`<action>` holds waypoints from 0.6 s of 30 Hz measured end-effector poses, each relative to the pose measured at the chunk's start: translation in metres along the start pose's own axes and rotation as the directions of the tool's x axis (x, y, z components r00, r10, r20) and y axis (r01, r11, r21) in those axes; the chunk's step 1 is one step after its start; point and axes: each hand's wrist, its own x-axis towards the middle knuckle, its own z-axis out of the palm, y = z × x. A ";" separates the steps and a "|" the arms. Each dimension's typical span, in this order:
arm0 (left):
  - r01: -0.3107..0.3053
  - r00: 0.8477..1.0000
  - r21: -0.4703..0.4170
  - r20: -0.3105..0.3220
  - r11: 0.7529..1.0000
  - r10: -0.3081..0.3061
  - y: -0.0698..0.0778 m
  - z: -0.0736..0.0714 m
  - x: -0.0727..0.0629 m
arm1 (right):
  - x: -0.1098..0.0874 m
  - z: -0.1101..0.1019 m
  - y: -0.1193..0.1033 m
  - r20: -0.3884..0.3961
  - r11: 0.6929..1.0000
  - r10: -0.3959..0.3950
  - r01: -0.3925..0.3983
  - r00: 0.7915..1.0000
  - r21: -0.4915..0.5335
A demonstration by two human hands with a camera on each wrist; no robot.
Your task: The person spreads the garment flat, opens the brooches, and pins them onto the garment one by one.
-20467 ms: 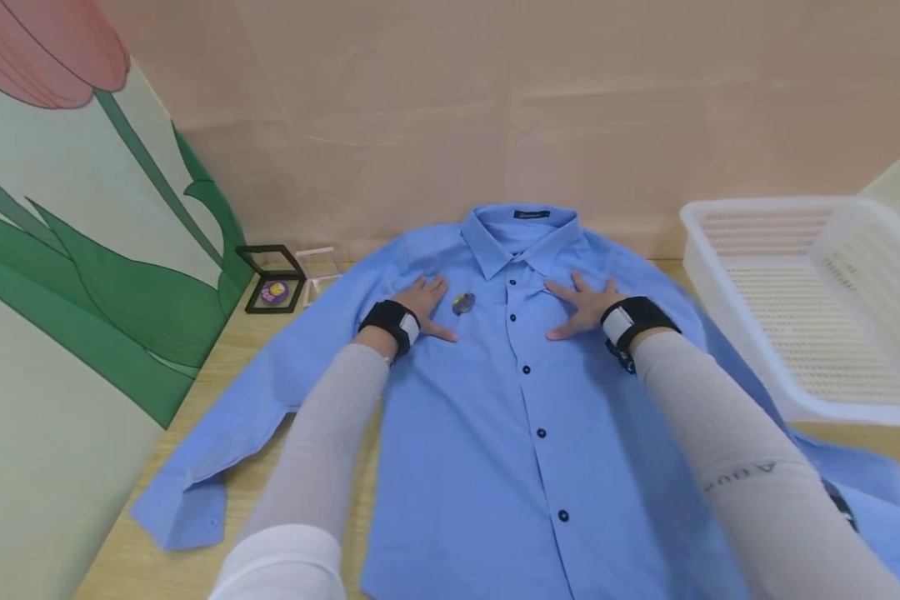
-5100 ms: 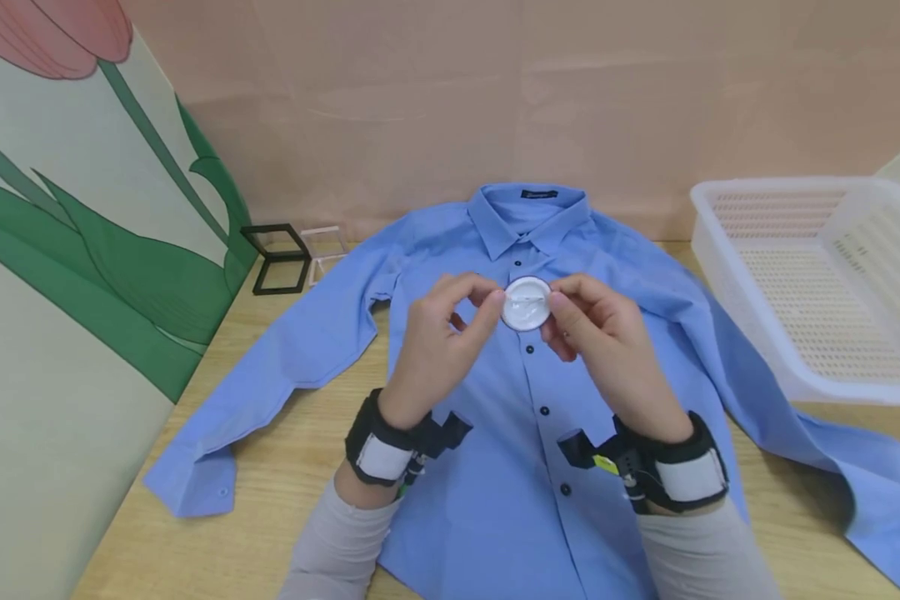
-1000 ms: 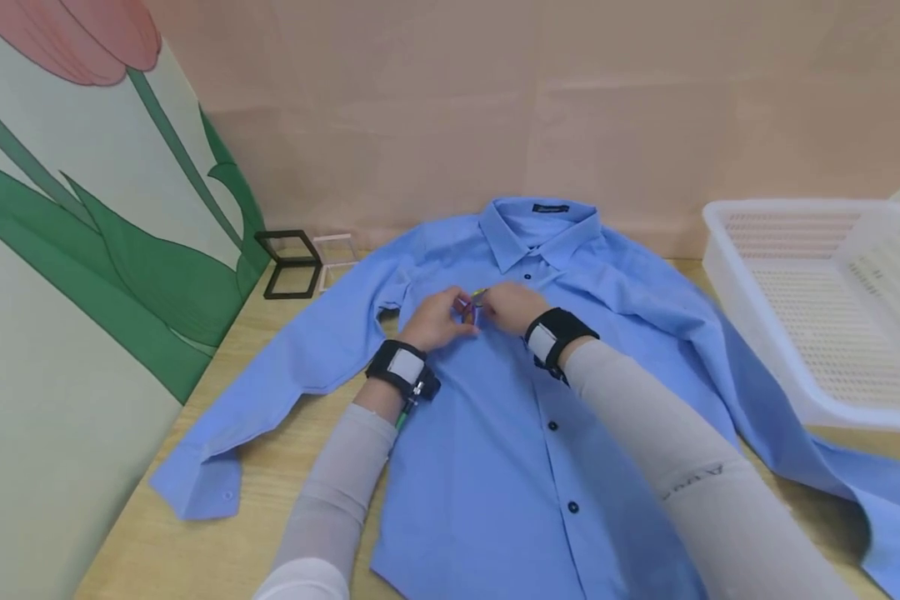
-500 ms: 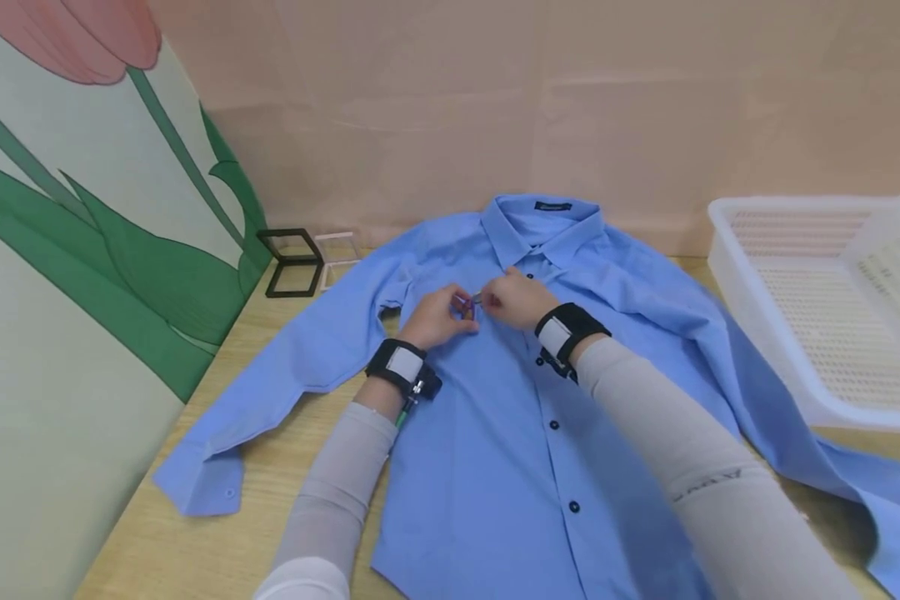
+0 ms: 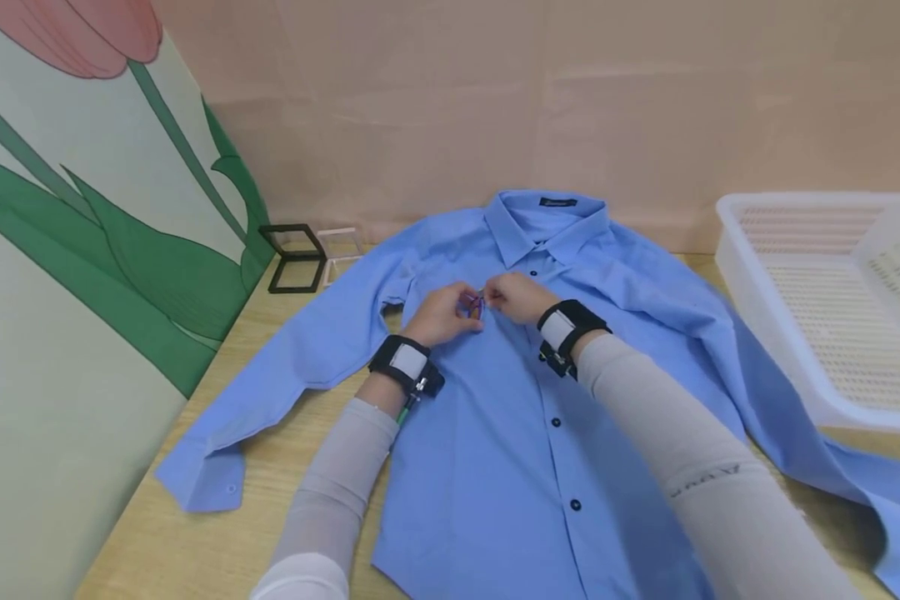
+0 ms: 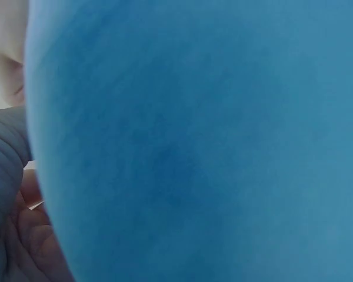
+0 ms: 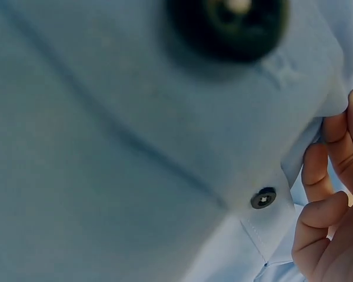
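Observation:
A light blue button-up shirt (image 5: 480, 467) lies spread on the wooden table, collar away from me. At its left chest, my left hand (image 5: 444, 318) pinches a round purple pin badge (image 5: 476, 309) between thumb and fingers, the badge tilted nearly edge-on. Close beside it my right hand (image 5: 523, 298) has its fingers curled on the chest cloth; in the right wrist view its fingertips (image 7: 335, 126) pinch at a raised fold of shirt, near a dark button (image 7: 263, 198). Blue cloth fills most of the left wrist view, hiding the badge, with the left thumb (image 6: 3, 170) at the edge.
Behind the shirt's left sleeve stand an opened black frame case (image 5: 297, 273) and a white one (image 5: 341, 268). A white plastic basket (image 5: 862, 414) is at the right, next to the right sleeve. Wooden tabletop (image 5: 285, 500) shows at the left.
The badge left the black case; both hands held it over the shirt, pin side showing, then brought it down to the chest. Over the last second the right hand shifted only slightly.

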 end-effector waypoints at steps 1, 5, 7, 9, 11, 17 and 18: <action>-0.003 1.000 0.003 0.001 1.000 0.003 0.000 0.000 0.000 | 0.001 0.000 0.000 0.003 1.000 0.008 -0.008 1.000 0.000; -0.004 1.000 0.008 0.002 1.000 0.004 -0.001 0.001 0.001 | 0.004 0.001 0.001 -0.002 1.000 0.020 -0.020 1.000 0.009; -0.003 1.000 0.011 0.000 1.000 0.003 -0.001 0.000 0.001 | 0.004 0.001 0.001 -0.009 1.000 0.021 -0.020 1.000 0.020; -0.003 1.000 0.008 -0.001 1.000 0.003 -0.001 0.000 0.001 | 0.005 0.000 0.000 -0.015 0.999 0.020 -0.020 1.000 0.033; -0.007 1.000 0.002 -0.001 1.000 0.007 -0.001 0.000 0.001 | 0.005 0.001 0.000 -0.018 0.999 0.024 -0.024 1.000 0.042; -0.015 1.000 -0.016 0.008 1.000 0.015 -0.003 0.000 0.001 | 0.006 0.003 0.002 -0.019 0.998 0.028 -0.027 0.999 0.060; -0.014 1.000 -0.020 0.009 1.000 0.014 -0.003 0.000 0.002 | 0.007 0.004 0.003 -0.021 0.998 0.024 -0.023 0.999 0.067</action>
